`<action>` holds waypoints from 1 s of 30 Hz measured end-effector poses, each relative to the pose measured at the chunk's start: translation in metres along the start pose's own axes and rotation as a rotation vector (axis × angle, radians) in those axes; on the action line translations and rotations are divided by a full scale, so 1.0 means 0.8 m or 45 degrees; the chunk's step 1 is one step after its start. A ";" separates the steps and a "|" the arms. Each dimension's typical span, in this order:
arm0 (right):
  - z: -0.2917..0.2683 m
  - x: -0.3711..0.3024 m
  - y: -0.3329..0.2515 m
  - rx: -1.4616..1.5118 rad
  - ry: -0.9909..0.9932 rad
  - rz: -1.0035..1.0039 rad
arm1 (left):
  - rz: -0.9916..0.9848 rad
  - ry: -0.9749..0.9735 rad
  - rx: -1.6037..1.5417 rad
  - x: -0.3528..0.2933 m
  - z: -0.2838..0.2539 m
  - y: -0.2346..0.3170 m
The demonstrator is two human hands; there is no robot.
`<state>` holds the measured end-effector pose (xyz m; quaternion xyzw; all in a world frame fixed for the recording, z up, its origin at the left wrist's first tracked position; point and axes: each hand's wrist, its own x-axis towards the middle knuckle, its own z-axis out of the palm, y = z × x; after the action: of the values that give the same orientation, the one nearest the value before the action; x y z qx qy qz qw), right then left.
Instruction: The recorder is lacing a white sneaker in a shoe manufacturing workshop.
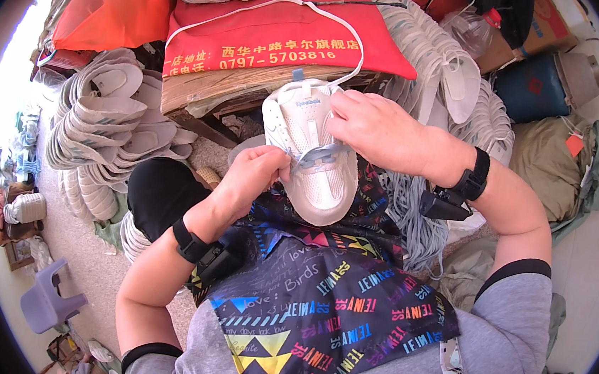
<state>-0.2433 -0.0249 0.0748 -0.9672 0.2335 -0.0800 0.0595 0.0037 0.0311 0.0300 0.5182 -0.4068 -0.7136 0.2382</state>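
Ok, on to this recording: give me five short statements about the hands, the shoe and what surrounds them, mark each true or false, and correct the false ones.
1. The left hand and the right hand are both at one white shoe. True.
2. The cloth on the wooden bench is green. False: it is red.
3. Loose grey-blue laces are bunched to the right of the shoe. True.
4. Both wrists are bare. False: each has a black band.
5. A light purple stool is off to the left. True.

Shoe (311,196) before the bench (204,91) (bag (256,33) on top), stacked uppers (98,130) left, lace bundle (410,229) right.
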 end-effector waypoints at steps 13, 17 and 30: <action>0.009 -0.001 0.026 0.016 0.034 -0.136 | 0.732 0.143 1.276 0.010 -0.007 0.035; 0.009 -0.002 0.034 0.054 -0.035 -0.110 | 0.816 0.227 1.702 -0.005 0.000 0.058; 0.043 0.004 0.013 0.841 0.070 0.566 | 0.853 -0.100 1.739 0.016 -0.024 0.079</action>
<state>-0.2392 -0.0326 0.0400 -0.8193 0.4005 -0.1618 0.3770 0.0119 -0.0204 0.0727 0.3737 -0.9017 -0.2107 0.0538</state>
